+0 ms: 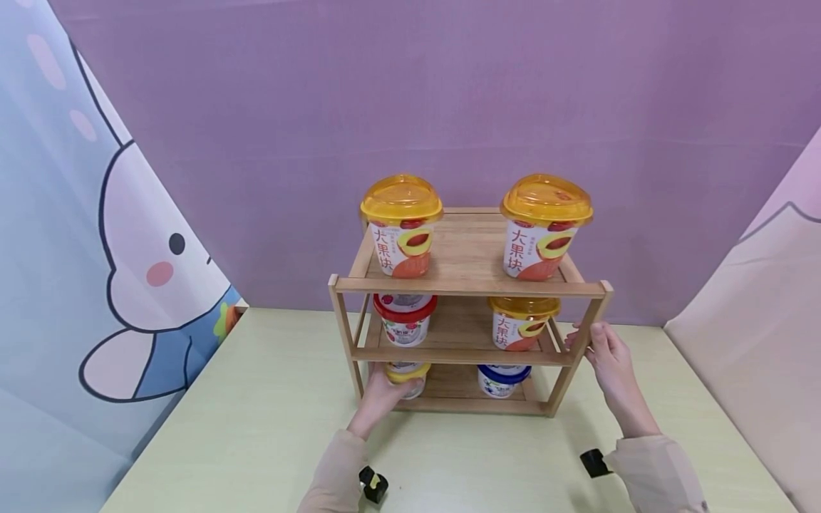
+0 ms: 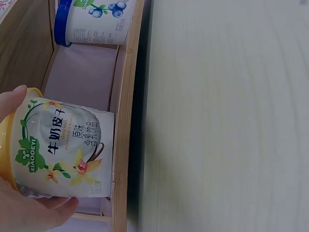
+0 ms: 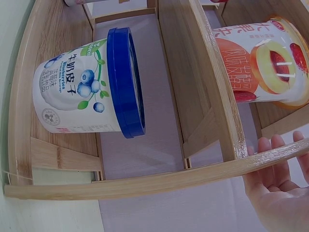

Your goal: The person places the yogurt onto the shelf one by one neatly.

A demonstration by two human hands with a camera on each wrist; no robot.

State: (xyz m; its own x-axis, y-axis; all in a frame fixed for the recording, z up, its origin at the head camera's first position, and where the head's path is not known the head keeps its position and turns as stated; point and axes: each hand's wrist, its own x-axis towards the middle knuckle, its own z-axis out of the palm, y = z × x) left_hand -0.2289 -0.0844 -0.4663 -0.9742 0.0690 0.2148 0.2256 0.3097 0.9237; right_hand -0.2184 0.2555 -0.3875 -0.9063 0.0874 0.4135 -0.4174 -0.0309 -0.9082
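Note:
A three-tier wooden rack (image 1: 449, 286) stands on the table with cups on every tier. On the bottom tier, my left hand (image 1: 380, 390) holds a yellow-lidded cup (image 2: 63, 150), thumb on one side and fingers on the other. To its right on that tier is a blue-lidded blueberry cup (image 3: 79, 92). My right hand (image 1: 609, 356) is at the rack's right front post, its fingers on either side of the wood. A red-lidded cup (image 1: 405, 324) and an orange-lidded peach cup (image 1: 516, 331) occupy the middle tier.
Two more orange-lidded peach cups, one left (image 1: 400, 235) and one right (image 1: 541, 235), stand on the top tier. Behind the rack hangs a purple cloth (image 1: 288, 142). The pale table (image 1: 269, 427) extends on both sides, and a cartoon-printed cloth (image 1: 147, 271) borders the left.

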